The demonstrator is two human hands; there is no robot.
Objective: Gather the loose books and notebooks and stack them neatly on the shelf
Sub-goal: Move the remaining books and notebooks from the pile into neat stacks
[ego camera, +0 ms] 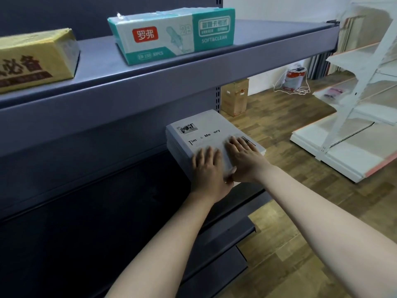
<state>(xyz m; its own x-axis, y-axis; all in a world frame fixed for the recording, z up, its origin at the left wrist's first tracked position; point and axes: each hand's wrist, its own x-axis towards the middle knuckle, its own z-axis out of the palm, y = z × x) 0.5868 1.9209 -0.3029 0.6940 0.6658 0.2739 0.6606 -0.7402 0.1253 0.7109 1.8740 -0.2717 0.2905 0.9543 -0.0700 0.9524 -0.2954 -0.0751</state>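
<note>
Both hands lie flat, fingers straight, on the top cover of the grey book stack (199, 134). The left hand (207, 168) is just beside the right hand (245, 158), thumbs close together at the near edge; neither grips anything. The stack sits under the palms at the right end of the dark lower shelf (107, 201). Overhead juts the upper shelf (150, 82), bearing a teal box (171, 35) and a yellow box (36, 59). Beyond the fingertips a cardboard carton (235, 96) stands on the floor.

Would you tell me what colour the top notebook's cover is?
The cover is light grey with black lettering; the head view shows it best.
</note>
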